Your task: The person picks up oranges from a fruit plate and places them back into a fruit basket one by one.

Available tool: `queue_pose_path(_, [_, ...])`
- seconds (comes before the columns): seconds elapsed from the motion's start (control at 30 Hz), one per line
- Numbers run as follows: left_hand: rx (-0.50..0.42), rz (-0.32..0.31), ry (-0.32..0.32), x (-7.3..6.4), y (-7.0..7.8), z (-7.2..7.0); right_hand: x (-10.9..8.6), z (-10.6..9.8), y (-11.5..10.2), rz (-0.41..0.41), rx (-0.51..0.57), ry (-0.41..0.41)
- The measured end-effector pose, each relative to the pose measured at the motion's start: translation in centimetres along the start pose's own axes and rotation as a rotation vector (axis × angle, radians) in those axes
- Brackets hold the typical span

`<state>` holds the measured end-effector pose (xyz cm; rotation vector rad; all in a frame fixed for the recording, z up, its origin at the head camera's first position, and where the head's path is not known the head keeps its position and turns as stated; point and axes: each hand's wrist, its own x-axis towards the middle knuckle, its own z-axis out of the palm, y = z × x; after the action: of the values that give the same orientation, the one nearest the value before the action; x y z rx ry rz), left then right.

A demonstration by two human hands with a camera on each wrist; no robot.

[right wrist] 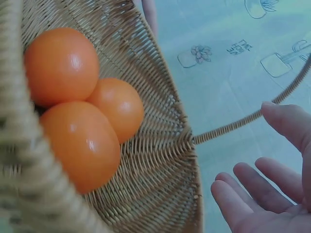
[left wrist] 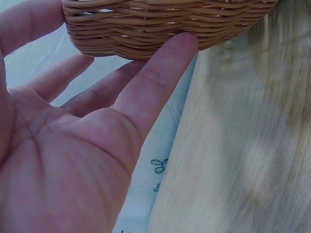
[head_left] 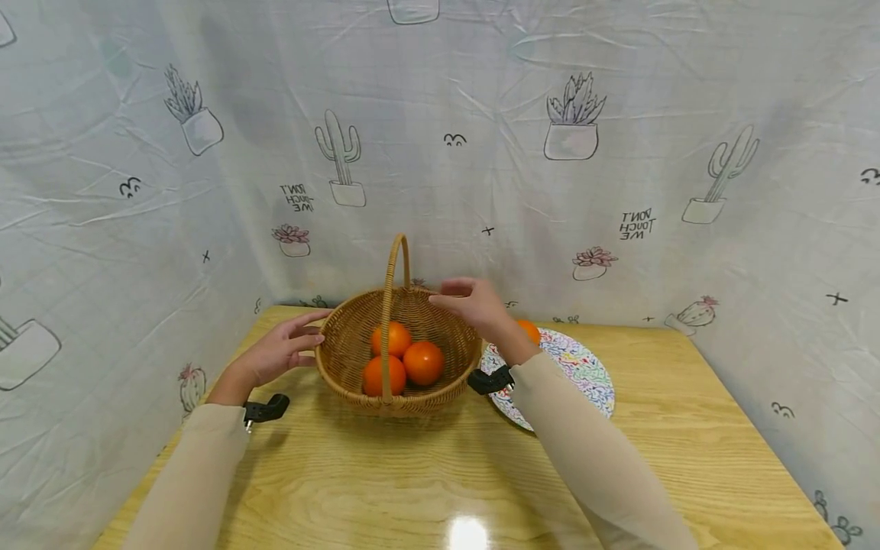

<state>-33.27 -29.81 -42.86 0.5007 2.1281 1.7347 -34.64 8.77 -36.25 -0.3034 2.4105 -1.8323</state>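
A round wicker basket with a tall arched handle stands towards the back of the table. Three oranges lie together inside it, glossy in the right wrist view. At the basket's left side is my left hand; its fairly straight fingers touch the outer wicker. Over the right part of the basket hovers my right hand, thumb and fingers apart with nothing between them. Another orange, partly hidden by my right wrist, sits near the back of a patterned plate.
The colourful plate lies right of the basket, partly covered by my right sleeve. A pale cloth printed with potted cacti hangs behind and beside the wooden table. Each wrist carries a small black mount.
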Motion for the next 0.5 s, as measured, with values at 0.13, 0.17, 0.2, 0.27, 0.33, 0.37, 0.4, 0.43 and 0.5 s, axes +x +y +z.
queue_pose_path(0.13, [0.014, 0.001, 0.004, -0.1, 0.0, 0.0, -0.7, -0.9, 0.3, -0.023, -0.032, 0.041])
queue_pose_path(0.17, [0.015, -0.001, 0.008, -0.1, 0.0, -0.1, -0.9, -1.1, 0.4, -0.027, -0.029, 0.050])
queue_pose_path(0.2, [0.016, -0.002, 0.012, -0.1, -0.1, -0.1, -1.1, -1.3, 0.5, -0.032, -0.018, 0.054])
queue_pose_path(0.27, [0.015, -0.005, 0.020, -0.1, -0.1, -0.1, -1.5, -1.7, 0.8, -0.035, 0.008, 0.056])
queue_pose_path(0.33, [0.009, -0.006, 0.022, 0.0, -0.1, -0.1, -1.9, -2.0, 1.1, -0.041, 0.043, 0.060])
queue_pose_path(0.37, [0.005, -0.005, 0.020, 0.0, -0.1, -0.1, -2.1, -2.2, 1.2, -0.045, 0.060, 0.063])
queue_pose_path(0.4, [0.003, -0.004, 0.018, 0.0, -0.2, -0.1, -2.3, -2.4, 1.4, -0.048, 0.075, 0.067])
queue_pose_path(0.43, [-0.001, -0.004, 0.016, 0.1, -0.2, -0.1, -2.5, -2.6, 1.5, -0.051, 0.088, 0.072])
queue_pose_path(0.5, [-0.006, -0.004, 0.015, 0.1, -0.2, 0.0, -2.9, -2.9, 1.8, -0.059, 0.111, 0.081])
